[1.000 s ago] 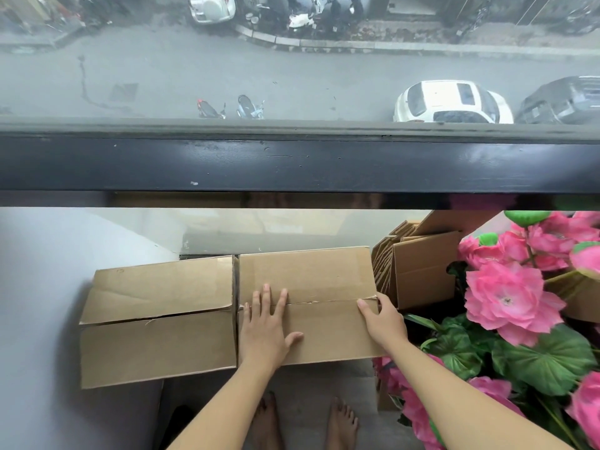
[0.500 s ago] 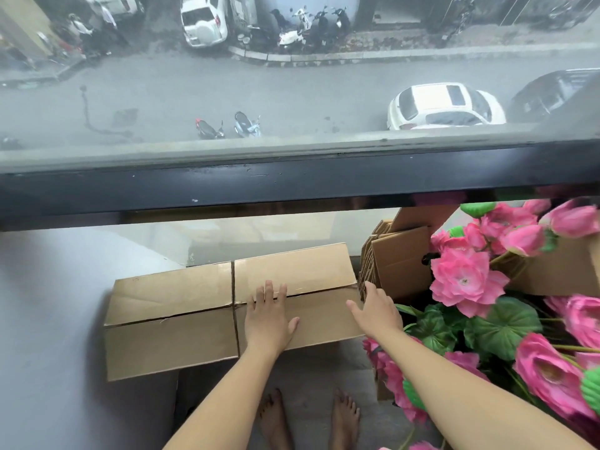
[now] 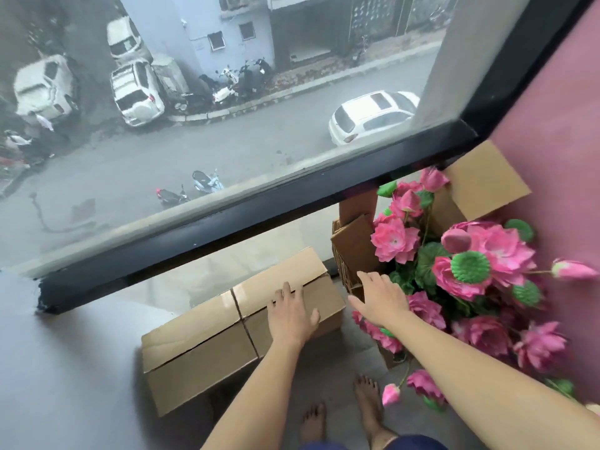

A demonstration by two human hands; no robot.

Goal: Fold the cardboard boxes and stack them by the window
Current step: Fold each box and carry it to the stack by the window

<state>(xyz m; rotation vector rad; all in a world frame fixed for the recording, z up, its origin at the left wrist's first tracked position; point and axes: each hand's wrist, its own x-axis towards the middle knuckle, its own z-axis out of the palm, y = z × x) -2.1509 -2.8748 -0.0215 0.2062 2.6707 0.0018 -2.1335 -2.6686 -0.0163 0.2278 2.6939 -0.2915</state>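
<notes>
Two closed cardboard boxes [image 3: 240, 332] fill the frame's centre against the window frame [image 3: 227, 222]. At right, pink flowers [image 3: 454, 264] and upright flattened cardboard [image 3: 354, 251] crowd in. Bare floor [image 3: 357, 355] lies open at lower centre, a grey wall [image 3: 65, 368] at lower left.

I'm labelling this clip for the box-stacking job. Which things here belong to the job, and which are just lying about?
Part of the job:
- right folded box, under the left hand
- left folded box beside it
- flat cardboard bundle by the window
- right hand, open, off the boxes

Just lying about:
- pink artificial flowers
- large box behind flowers
</notes>
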